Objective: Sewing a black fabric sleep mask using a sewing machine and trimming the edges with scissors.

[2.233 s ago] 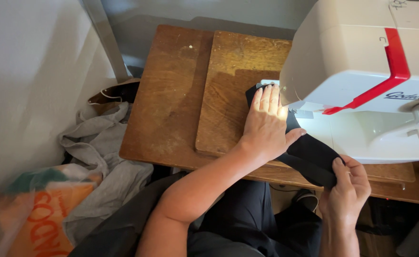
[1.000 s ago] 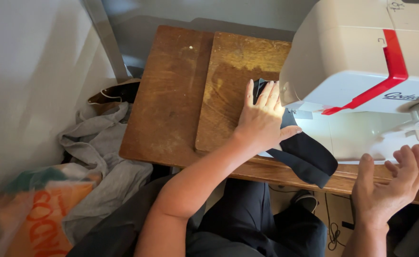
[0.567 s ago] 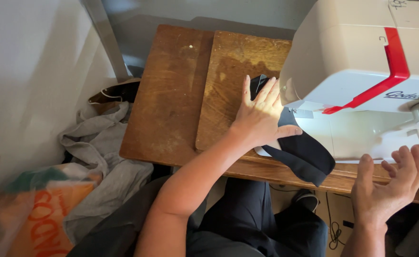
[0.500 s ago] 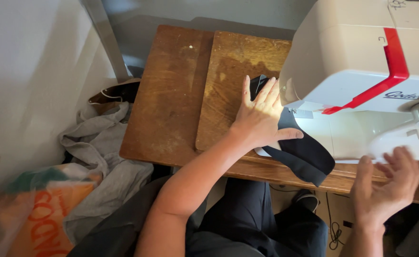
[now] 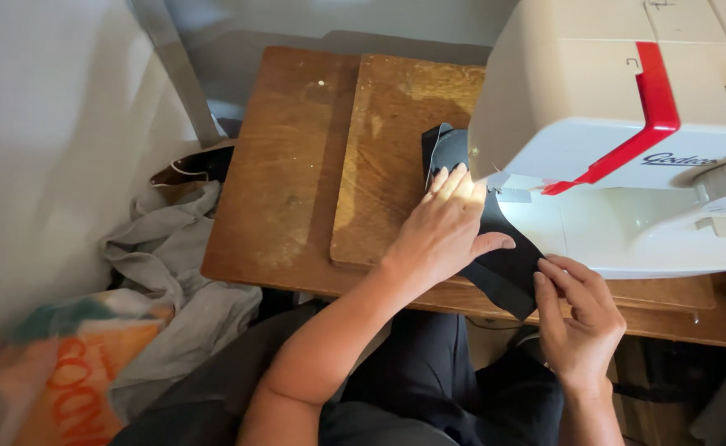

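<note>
The black fabric piece (image 5: 495, 264) runs lengthwise from under the sewing machine (image 5: 627, 132) back toward me, its near end hanging past the front edge of the wooden table (image 5: 288, 182). My left hand (image 5: 445, 227) lies flat on its middle, pressing, fingers spread. My right hand (image 5: 581, 318) pinches the near corner. It is dark, thin and limp.

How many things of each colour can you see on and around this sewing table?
Black: 1, the black fabric piece under the left hand and pinched by the right hand
White with red trim: 1, the sewing machine
Brown: 1, the wooden table
Grey: 1, the crumpled cloth
Orange: 1, the printed bag
Total: 5
</note>
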